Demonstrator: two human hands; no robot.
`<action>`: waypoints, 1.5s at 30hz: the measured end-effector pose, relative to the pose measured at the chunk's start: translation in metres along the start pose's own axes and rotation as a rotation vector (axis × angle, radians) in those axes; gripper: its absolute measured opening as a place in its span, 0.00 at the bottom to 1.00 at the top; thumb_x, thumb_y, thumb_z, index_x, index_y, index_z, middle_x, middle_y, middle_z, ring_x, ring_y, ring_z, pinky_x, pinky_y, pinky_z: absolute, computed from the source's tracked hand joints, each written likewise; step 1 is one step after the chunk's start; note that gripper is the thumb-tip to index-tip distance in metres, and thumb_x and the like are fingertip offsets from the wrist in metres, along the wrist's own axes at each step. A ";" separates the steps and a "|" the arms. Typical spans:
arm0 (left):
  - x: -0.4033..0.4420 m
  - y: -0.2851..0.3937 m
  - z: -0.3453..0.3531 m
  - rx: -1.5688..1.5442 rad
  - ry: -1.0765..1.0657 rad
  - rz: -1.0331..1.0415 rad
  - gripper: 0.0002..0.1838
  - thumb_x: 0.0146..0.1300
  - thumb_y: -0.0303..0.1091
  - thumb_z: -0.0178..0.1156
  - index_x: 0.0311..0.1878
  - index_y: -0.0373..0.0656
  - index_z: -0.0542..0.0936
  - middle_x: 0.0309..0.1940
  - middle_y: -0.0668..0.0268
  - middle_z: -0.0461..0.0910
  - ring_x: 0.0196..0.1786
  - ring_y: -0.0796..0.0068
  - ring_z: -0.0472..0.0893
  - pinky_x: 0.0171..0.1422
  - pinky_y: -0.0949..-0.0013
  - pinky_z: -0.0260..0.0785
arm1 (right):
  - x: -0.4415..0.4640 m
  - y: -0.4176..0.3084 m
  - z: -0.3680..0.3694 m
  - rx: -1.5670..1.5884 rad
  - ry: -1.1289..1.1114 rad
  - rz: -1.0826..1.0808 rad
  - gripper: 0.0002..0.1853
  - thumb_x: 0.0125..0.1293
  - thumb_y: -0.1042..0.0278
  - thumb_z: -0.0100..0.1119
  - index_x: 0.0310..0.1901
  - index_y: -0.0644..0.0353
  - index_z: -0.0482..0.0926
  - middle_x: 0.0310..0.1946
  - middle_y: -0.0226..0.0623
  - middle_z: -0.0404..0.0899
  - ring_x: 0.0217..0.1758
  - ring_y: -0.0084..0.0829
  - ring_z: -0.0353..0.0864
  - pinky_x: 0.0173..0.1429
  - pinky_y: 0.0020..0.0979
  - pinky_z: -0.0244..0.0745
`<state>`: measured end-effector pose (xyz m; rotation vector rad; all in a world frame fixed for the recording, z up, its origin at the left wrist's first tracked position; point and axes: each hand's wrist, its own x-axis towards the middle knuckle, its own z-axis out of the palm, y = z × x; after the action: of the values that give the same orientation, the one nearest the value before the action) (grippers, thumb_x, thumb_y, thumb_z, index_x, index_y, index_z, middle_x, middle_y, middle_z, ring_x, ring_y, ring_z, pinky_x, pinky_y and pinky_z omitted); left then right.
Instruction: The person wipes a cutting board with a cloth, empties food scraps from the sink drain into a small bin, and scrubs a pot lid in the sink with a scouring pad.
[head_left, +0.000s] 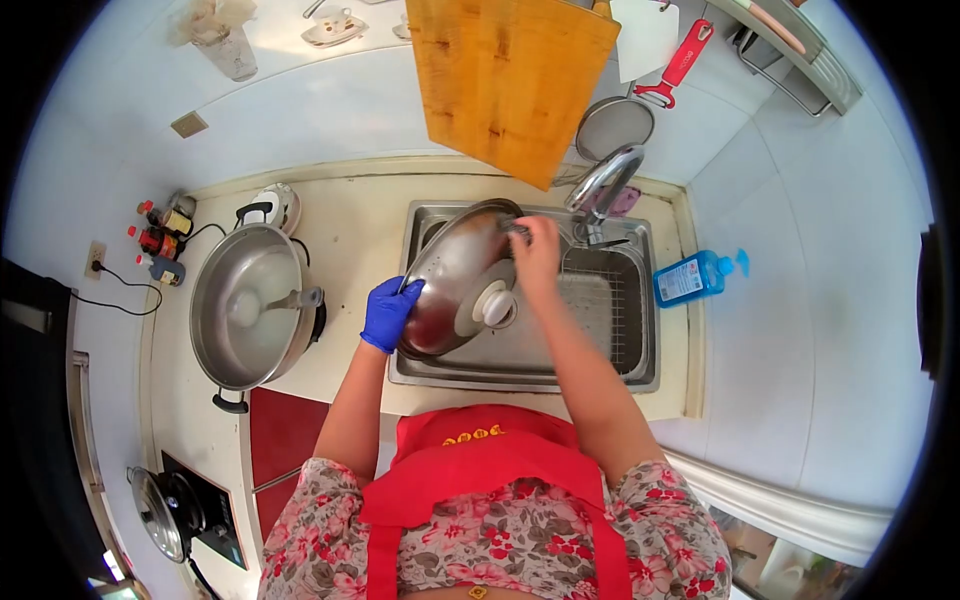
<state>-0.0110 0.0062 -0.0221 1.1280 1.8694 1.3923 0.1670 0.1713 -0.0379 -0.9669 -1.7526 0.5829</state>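
A round metal lid (455,285) with a white knob (494,305) is tilted over the left part of the steel sink (535,380). My left hand (390,314), in a blue glove, grips the lid's left rim. Bare, my right hand (537,248) is closed on a small dark scrubber (513,227), pressed to the lid's upper right surface. The lid hides much of the left side of the sink. Beyond my right hand, the chrome faucet (608,185) stands at the sink's back edge.
On the left of the counter (345,225) stands a large steel pot (250,300) with a ladle (295,299). Bottles (160,240) are behind it. A blue soap bottle (692,278) is right of the sink. A wooden board (510,80) hangs above.
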 end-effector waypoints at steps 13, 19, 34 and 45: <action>-0.014 -0.020 0.008 -0.373 -0.010 -0.289 0.11 0.57 0.36 0.60 0.21 0.45 0.74 0.15 0.78 0.65 0.19 0.87 0.60 0.22 0.77 0.53 | 0.021 -0.017 0.008 -0.213 -0.282 -0.188 0.07 0.51 0.75 0.57 0.34 0.58 0.76 0.35 0.42 0.73 0.41 0.44 0.72 0.46 0.37 0.68; -0.008 -0.007 0.010 -0.224 -0.107 -0.265 0.11 0.58 0.38 0.59 0.23 0.43 0.76 0.16 0.78 0.65 0.20 0.86 0.61 0.24 0.77 0.55 | 0.023 -0.037 0.010 -0.177 -0.296 -0.170 0.08 0.48 0.78 0.56 0.32 0.56 0.76 0.33 0.41 0.74 0.42 0.43 0.73 0.46 0.38 0.69; 0.008 -0.005 0.022 -0.006 -0.204 0.002 0.18 0.47 0.43 0.68 0.31 0.36 0.79 0.19 0.61 0.75 0.22 0.75 0.70 0.30 0.69 0.66 | -0.014 -0.090 0.010 -0.091 -0.500 -0.473 0.09 0.42 0.81 0.53 0.27 0.55 0.75 0.27 0.38 0.72 0.38 0.42 0.72 0.42 0.38 0.69; 0.018 -0.023 0.031 0.128 -0.269 0.090 0.21 0.43 0.45 0.69 0.35 0.39 0.78 0.22 0.60 0.75 0.24 0.73 0.72 0.33 0.68 0.67 | -0.017 -0.086 0.009 -0.159 -0.485 -0.462 0.06 0.44 0.75 0.55 0.27 0.55 0.75 0.29 0.37 0.72 0.37 0.40 0.73 0.40 0.36 0.69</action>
<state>-0.0020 0.0343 -0.0529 1.4035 1.7510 1.1153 0.1324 0.1099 0.0143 -0.5106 -2.3927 0.3975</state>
